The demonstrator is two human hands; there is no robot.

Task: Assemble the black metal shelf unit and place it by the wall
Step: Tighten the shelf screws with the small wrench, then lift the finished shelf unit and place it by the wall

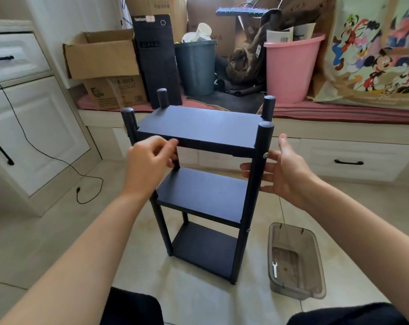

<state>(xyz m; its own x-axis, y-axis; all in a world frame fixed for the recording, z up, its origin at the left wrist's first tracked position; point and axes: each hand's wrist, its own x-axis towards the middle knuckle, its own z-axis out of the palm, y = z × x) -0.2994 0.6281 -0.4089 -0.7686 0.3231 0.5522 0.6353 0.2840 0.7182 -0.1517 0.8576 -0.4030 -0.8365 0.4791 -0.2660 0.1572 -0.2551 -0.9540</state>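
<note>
While the black three-tier metal shelf unit (200, 184) stood upright on the tiled floor (58, 231), seemingly assembled, both hands flanked its top tier. The left hand (149, 164) had fingers loosely curled, grasping nothing; the right hand (278, 171) was released beside a post. Next, I judged, came gripping and carrying it to the wall.

A brown plastic bin (295, 261) with a small wrench (274, 269) lies near right; pink bucket (291, 69) and cardboard box (100, 56) stand far.

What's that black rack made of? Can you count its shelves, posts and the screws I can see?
Parts of the shelf unit:
Shelf boards: 3
Upright posts: 4
Visible screws: 2
Total: 9
</note>
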